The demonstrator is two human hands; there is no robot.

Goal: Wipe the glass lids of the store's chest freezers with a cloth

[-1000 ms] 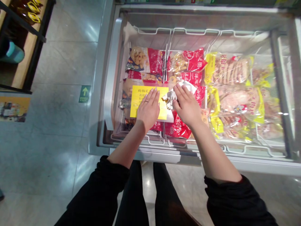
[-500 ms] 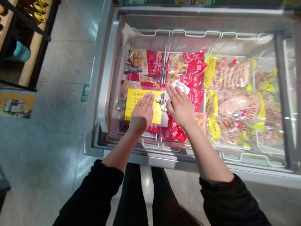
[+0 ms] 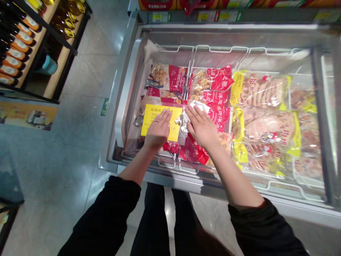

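Note:
My left hand [image 3: 159,128] lies flat, fingers stretched out, on a yellow paper sign [image 3: 173,133] with printed Chinese text. The sign is on the glass lid of a chest freezer [image 3: 128,89]. My right hand [image 3: 201,124] presses a crumpled white tissue [image 3: 183,122] onto the lid beside the sign's right edge. Its fingers are fairly straight over the tissue and hide part of it. The tissue's left end meets the sign's right edge. Beneath the glass are red frozen-food bags [image 3: 220,78] and clear bags with yellow ends [image 3: 262,90].
White wire dividers [image 3: 222,51] part the freezer's inside. Price labels [image 3: 209,16] and red boxes [image 3: 198,4] line its far side. At the left stands a shelf with bottles [image 3: 17,53] and a light-blue container [image 3: 49,65]. A green floor sign [image 3: 104,107] lies between shelf and freezer.
The view has tilted, bringing in more of the bottle shelf and the boxes behind the freezer. My right hand and the tissue have shifted slightly left. My left hand stays on the sign.

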